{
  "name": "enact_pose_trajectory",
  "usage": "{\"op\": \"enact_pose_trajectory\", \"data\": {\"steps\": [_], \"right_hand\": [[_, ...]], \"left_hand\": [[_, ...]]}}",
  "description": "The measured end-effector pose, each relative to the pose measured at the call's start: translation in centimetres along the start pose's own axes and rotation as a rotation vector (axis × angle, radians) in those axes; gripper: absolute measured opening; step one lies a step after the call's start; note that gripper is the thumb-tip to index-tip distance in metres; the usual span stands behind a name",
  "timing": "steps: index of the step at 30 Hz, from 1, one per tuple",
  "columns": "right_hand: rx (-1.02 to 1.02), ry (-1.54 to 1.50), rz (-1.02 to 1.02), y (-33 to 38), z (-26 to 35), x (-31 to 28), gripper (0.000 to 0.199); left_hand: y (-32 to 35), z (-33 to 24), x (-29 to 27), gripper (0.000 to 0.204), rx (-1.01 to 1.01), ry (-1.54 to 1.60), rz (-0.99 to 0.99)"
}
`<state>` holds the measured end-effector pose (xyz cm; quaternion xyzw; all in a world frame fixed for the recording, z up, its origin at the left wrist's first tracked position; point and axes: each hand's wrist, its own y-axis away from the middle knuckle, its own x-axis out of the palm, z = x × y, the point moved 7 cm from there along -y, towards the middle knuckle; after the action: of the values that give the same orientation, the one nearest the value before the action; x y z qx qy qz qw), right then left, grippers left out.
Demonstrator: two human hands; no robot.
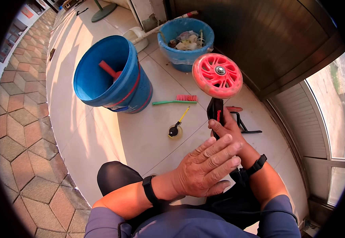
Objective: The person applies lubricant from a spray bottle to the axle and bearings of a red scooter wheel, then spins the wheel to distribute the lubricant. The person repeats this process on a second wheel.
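My right hand (231,133) is wrapped round a black bar (215,110) with red lettering. A red spoked wheel (217,76), like a kick scooter's, is mounted at the bar's far end and faces up. My left hand (208,166) is held flat with its fingers out, in front of the right wrist, and holds nothing. It hides the near part of the bar. On the floor to the left lie a green-handled brush (175,100) with red bristles and a black round-ended tool (175,130) with a yellow shaft, overlapping a pale ring-shaped thing (176,137).
A tall blue bucket (141,89) holding a red-handled thing (110,70) stands at left. Behind the wheel is a blue basin (185,55) lined with plastic and holding scraps. A black metal frame (247,127) lies right of my right hand, near the dark door panel (255,43).
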<state>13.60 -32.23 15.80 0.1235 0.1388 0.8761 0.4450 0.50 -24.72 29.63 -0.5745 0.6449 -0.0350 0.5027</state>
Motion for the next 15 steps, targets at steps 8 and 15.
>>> {"op": "enact_pose_trajectory", "data": {"steps": [8,15], "right_hand": [[-0.068,-0.025,0.058,0.2,0.5,0.8,0.064],[-0.105,0.036,0.032,0.8,0.8,-0.4,0.062]], "left_hand": [[-0.5,2.0,0.9,0.074,-0.119,-0.004,0.028],[-1.8,8.7,-3.3,0.077,-0.279,-0.241,-0.335]]}}
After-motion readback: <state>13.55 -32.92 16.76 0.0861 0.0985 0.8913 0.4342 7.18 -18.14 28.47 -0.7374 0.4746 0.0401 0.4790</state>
